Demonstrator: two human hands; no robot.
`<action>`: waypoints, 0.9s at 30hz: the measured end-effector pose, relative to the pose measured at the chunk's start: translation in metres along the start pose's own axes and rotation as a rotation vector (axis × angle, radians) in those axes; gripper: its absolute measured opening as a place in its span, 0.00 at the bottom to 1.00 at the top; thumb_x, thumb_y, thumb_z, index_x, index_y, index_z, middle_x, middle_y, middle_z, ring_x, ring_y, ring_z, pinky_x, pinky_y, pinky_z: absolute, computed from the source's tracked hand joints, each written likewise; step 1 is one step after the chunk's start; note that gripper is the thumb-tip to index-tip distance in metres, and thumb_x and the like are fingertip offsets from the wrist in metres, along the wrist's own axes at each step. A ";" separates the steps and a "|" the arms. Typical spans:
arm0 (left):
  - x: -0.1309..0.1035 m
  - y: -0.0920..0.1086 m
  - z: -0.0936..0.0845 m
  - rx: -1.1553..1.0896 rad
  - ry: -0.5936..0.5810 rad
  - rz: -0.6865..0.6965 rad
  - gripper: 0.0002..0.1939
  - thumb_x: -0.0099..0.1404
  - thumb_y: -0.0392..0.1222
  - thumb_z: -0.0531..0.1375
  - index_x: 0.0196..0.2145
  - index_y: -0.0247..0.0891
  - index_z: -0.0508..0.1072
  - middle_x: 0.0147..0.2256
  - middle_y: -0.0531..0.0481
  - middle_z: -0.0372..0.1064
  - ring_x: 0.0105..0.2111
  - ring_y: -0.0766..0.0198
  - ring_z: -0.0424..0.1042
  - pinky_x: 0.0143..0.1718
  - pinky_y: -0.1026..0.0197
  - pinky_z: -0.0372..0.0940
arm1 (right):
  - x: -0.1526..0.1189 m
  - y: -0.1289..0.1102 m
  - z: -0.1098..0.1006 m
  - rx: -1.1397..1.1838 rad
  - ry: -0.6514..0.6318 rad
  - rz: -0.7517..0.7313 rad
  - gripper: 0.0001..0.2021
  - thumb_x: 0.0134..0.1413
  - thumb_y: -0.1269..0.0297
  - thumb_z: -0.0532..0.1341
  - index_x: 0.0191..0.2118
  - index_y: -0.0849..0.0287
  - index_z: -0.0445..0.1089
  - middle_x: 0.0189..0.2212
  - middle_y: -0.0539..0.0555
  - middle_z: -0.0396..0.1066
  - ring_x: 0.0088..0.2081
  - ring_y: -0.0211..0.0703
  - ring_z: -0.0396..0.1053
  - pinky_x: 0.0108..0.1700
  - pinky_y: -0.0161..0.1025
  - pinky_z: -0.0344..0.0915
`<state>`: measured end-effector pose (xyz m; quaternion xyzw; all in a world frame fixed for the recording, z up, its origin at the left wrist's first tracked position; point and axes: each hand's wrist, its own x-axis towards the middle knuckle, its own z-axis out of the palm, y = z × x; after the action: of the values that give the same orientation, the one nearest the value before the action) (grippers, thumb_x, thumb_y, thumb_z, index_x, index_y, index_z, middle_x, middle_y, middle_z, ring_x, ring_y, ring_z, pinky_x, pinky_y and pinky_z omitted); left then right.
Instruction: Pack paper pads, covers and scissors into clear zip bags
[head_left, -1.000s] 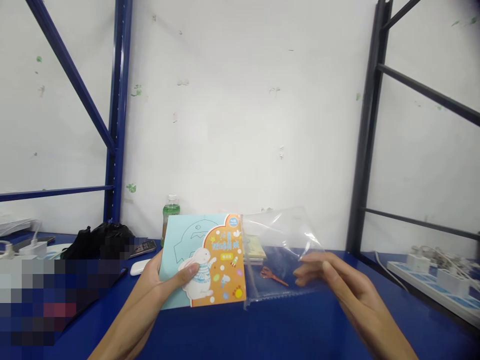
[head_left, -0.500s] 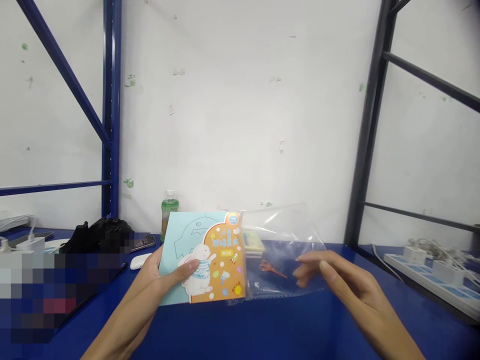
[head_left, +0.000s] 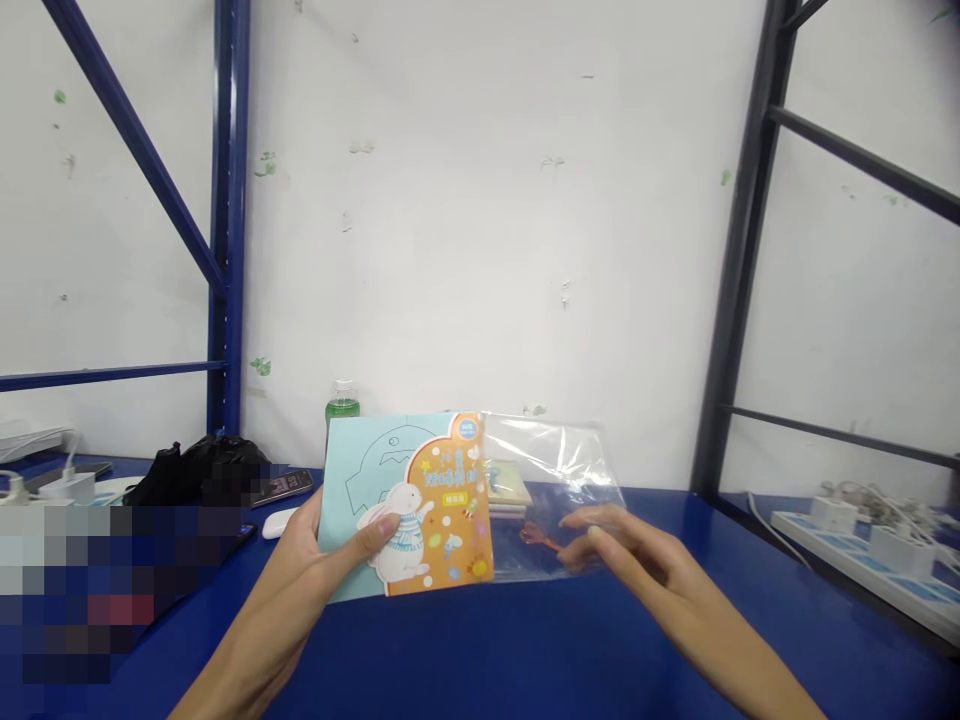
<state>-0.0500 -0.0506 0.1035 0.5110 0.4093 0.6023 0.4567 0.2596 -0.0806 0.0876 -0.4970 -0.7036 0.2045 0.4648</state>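
Observation:
My left hand [head_left: 337, 555] grips a picture booklet [head_left: 446, 540], thumb on its front and fingers behind. Its light blue side bears a line drawing of a sea creature, and the orange side shows a white rabbit in a striped sweater. Stretching right from the booklet's edge is a clear plastic bag [head_left: 540, 455]. My right hand [head_left: 637, 555] has the bag's right part between thumb and fingers; the film makes the exact grip hard to see. Orange scissors [head_left: 536, 537] show through the bag, near my right fingertips.
Behind the bag lies a small stack of books [head_left: 508, 490] on the blue table [head_left: 540, 650]. A bottle [head_left: 343, 400], a white mouse [head_left: 277, 523], a phone [head_left: 281, 487] and a black bag [head_left: 187, 470] are leftward. A power strip [head_left: 862, 560] with plugs stands right.
My right hand has moved left, closer to the booklet, and the bag's right end has shifted left with it. The booklet has tilted slightly in my left hand's steady hold.

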 end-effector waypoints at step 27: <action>-0.015 -0.013 -0.001 0.848 -0.482 0.580 0.05 0.76 0.45 0.53 0.43 0.50 0.69 0.40 0.56 0.76 0.41 0.62 0.77 0.43 0.65 0.66 | -0.010 -0.025 0.029 -0.202 -0.077 -0.211 0.06 0.63 0.55 0.67 0.44 0.43 0.78 0.39 0.43 0.80 0.40 0.43 0.75 0.44 0.34 0.65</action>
<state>-0.0484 -0.0619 0.0875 0.8643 0.3424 0.3523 0.1079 0.2225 -0.0949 0.0873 -0.4563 -0.7862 0.1018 0.4040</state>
